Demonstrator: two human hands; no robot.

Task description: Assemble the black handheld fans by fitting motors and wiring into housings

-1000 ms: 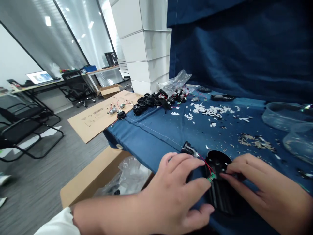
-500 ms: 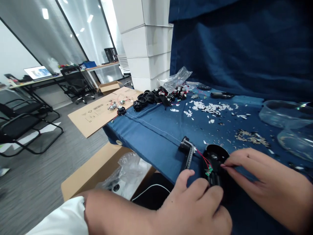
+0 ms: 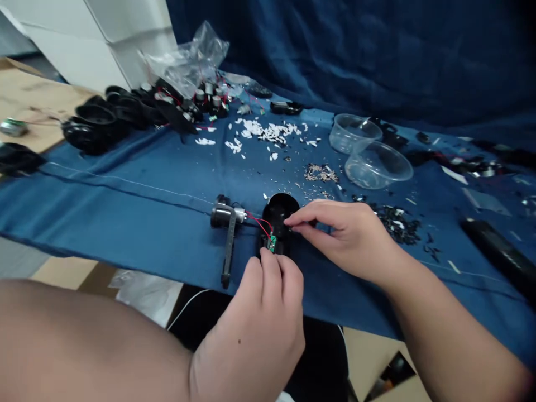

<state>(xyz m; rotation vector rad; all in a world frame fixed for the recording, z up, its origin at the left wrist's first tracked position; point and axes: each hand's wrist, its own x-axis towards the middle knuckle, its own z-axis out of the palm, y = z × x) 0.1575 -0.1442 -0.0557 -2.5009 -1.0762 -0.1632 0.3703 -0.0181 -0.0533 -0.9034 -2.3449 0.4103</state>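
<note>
from this head view, the work sits at the black plastic housing (image 3: 278, 215), a round, cup-like shell close to the near edge of the blue cloth (image 3: 125, 223) covering the surface. the left hand (image 3: 262, 312) comes up from below it, its fingers (image 3: 268, 273) bunched together and closed on the housing's lower end, just under a small green circuit board (image 3: 272, 243). i read that grip as steadying the shell while leaving the board exposed. the right hand (image 3: 343, 237) reaches in from the housing's right, with its thumb and forefinger (image 3: 299, 220) pinched together against the upper rim. i cannot make out anything small between them.

red wires (image 3: 257, 223) link the board to a small metal motor (image 3: 226, 215) just left of the housing, and their short run seems to be why the motor lies so near. a black arm (image 3: 228, 251) runs from the motor toward the near edge, which passes just below the housing, so the left wrist has little cloth beneath it. farther left of the housing, a stretch of plain blue cloth gives room before the pile of black housings (image 3: 94, 125). beyond the housing lie white plastic flakes (image 3: 263, 131) and two clear plastic bowls (image 3: 372, 164), and to its right, black fragments (image 3: 397, 223) sit near the right hand.
</note>
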